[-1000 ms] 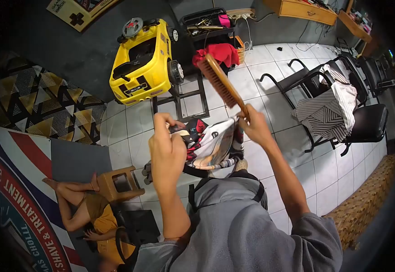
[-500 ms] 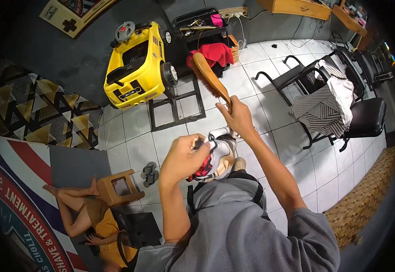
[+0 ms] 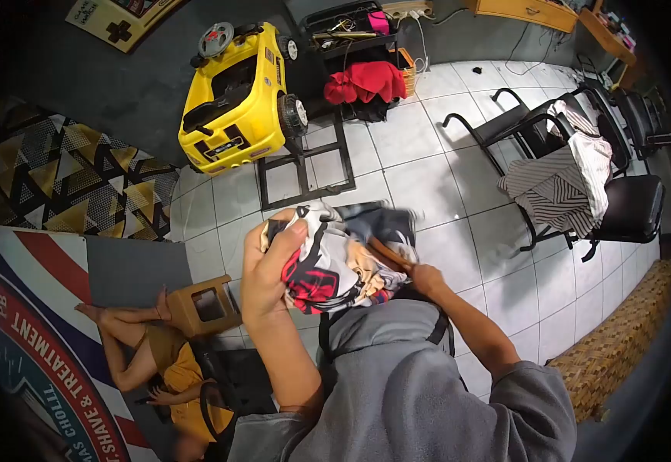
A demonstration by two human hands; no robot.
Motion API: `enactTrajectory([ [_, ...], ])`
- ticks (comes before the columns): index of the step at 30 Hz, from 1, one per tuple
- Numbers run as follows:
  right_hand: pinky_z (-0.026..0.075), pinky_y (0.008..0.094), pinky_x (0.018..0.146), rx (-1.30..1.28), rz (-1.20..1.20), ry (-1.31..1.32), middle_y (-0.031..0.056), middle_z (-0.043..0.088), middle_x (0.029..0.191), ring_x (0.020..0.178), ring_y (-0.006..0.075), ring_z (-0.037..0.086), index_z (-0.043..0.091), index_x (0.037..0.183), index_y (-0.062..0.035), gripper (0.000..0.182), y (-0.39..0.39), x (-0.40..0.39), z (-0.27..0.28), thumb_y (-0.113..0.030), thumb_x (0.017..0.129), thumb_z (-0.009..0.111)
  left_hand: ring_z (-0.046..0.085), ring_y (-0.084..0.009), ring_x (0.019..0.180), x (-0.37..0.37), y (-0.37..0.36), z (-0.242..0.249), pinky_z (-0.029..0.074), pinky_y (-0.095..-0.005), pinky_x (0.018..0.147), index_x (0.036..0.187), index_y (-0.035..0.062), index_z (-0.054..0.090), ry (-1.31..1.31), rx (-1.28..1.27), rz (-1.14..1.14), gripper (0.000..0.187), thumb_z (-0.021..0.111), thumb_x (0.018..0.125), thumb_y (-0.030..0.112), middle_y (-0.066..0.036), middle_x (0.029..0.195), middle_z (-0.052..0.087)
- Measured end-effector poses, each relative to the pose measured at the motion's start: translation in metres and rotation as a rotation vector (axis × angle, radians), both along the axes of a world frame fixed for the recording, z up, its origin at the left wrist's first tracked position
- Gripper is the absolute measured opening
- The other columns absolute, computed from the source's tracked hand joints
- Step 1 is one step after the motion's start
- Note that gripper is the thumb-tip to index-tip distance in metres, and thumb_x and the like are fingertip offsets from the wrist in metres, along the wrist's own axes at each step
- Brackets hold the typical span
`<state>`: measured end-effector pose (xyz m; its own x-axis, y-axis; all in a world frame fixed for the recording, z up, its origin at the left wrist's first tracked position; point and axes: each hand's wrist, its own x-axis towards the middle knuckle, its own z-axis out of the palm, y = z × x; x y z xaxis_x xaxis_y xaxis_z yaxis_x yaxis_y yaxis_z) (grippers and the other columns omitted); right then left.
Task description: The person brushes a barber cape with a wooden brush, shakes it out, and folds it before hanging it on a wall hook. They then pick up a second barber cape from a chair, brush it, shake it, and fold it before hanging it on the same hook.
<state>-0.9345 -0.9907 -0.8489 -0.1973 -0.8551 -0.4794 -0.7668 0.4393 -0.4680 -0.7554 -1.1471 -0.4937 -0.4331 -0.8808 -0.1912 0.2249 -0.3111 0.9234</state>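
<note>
In my left hand (image 3: 265, 269) is a bunched printed cloth (image 3: 326, 250), white with black lines, red and tan patches. My fingers are closed around its left side, thumb on top. A dark, motion-blurred part of the fabric (image 3: 385, 225) flares out at the far right of the bundle. My right hand (image 3: 430, 282) grips the handle of a wooden brush (image 3: 388, 252), close in front of my body. The brush head overlaps the cloth in this view, and its bristles are hidden.
A yellow toy car (image 3: 235, 100) rests on a dark metal frame (image 3: 305, 185). At right stands a black chair (image 3: 632, 208) draped with a striped cloth (image 3: 551, 189). Red cloth (image 3: 366, 81) hangs by a cart. A seated person (image 3: 189, 393) is at lower left, near a brown stool (image 3: 205, 306).
My right hand has swung the brush down from its raised position to the cloth. My left hand has shifted left and turned, bringing more of the cloth into view.
</note>
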Motion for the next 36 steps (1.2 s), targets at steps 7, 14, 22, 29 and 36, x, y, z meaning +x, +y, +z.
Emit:
enactTrajectory([
  [7,0.042,0.0363,0.043,0.152,-0.588,-0.469,0.0152,0.056,0.059,0.048,0.0231,0.055,0.057,0.081,0.001,0.051,0.028,-0.033,-0.062,-0.044,0.093,0.035,0.051,-0.004,0.059,0.023,0.0,0.004,0.04,-0.0172,0.054,0.087,-0.0049,0.06,-0.154,-0.046,0.011,0.021,0.062,0.077,0.013,-0.001,0.071,0.058],
  [14,0.024,0.0206,0.039,-0.115,-0.668,-1.312,-0.0057,0.031,0.056,0.045,0.0045,0.028,0.045,0.077,-0.0088,0.042,-0.042,-0.005,0.188,-0.046,0.094,0.035,0.053,-0.0054,0.062,0.019,0.0,0.001,0.042,-0.0177,0.059,0.093,-0.0062,0.06,-0.168,-0.063,0.019,0.024,0.06,0.078,0.012,-0.003,0.075,0.06],
  [22,0.046,0.0465,0.057,-0.433,0.05,-0.362,0.0209,0.062,0.072,0.066,0.0373,0.06,0.058,0.092,-0.0035,0.036,-0.029,0.036,0.097,-0.035,0.092,0.042,0.05,-0.0053,0.066,0.011,-0.003,0.007,0.041,-0.0184,0.061,0.093,-0.0004,0.052,-0.009,-0.206,0.185,0.016,0.056,0.081,0.01,-0.002,0.078,0.054],
  [29,0.05,0.0412,0.073,0.366,0.037,0.175,0.0172,0.065,0.089,0.087,0.0304,0.064,0.065,0.095,-0.0058,0.051,0.061,-0.017,-0.056,-0.051,0.086,0.044,0.06,-0.0176,0.074,0.018,-0.006,0.024,0.05,-0.0292,0.067,0.095,0.002,0.051,0.149,-0.277,0.62,0.017,0.052,0.085,0.015,-0.007,0.082,0.057],
  [36,0.047,0.037,0.051,0.248,-0.408,-0.27,0.0116,0.065,0.069,0.06,0.0218,0.063,0.063,0.081,-0.0079,0.038,0.036,-0.04,-0.025,-0.038,0.09,0.043,0.057,-0.0118,0.071,0.023,-0.012,0.022,0.045,-0.0229,0.067,0.095,0.0004,0.051,0.034,-0.26,0.466,0.016,0.054,0.082,0.009,-0.006,0.082,0.056],
])
